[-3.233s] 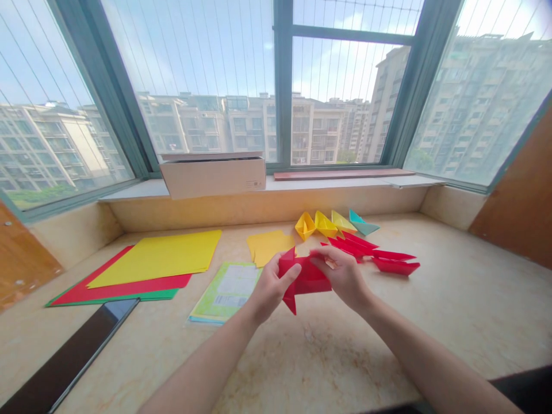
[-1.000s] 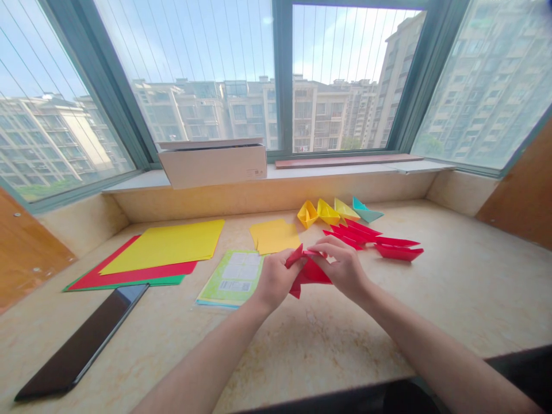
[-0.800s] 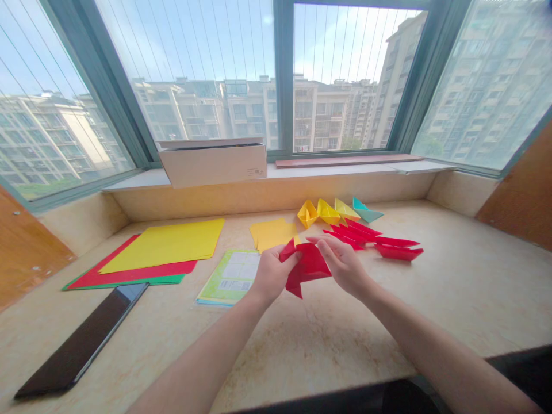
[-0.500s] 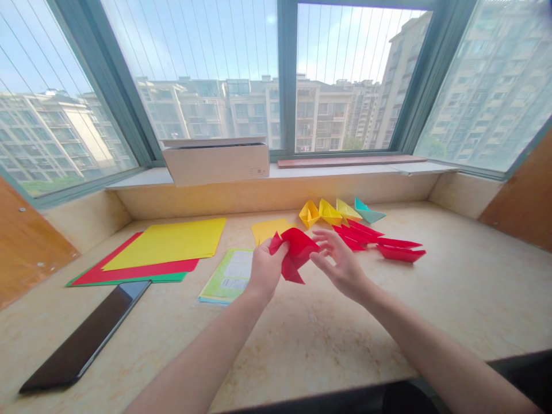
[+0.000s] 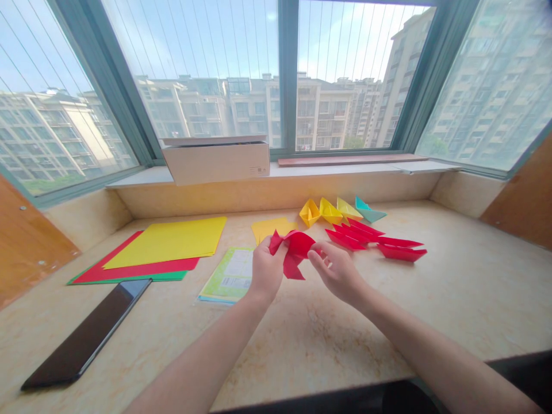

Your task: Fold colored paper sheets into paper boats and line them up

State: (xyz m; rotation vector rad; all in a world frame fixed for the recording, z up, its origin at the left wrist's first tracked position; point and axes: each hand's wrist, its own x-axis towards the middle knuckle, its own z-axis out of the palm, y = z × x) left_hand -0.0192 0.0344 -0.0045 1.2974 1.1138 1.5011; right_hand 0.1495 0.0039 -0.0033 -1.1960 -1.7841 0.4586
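Both hands work in the air above the tabletop (image 5: 345,345) on one piece of folded red paper (image 5: 297,246): the left hand (image 5: 268,265) grips its left end, thumb on the near face, while the right hand (image 5: 336,269) is loosely curled with its fingertips at the right edge, though whether they pinch it or only touch it is hard to tell. That piece looks part-folded: it has creases, a peak at the left and a pointed flap hanging below, but its right side bows loosely, so I would judge that some shaping is left. Beyond the right hand, what seems finished stands in a row near the back wall: two deeper yellow boats (image 5: 330,211), a pale yellow one (image 5: 346,209) and a teal one (image 5: 371,214). In front of these lie several slim red folded shapes (image 5: 403,253), closed up rather than spread, so they may be only partly done. Unfolded stock remains to the left: small orange-yellow sheets (image 5: 269,229) just past the left hand, and large yellow sheets (image 5: 166,241) over red and green ones.
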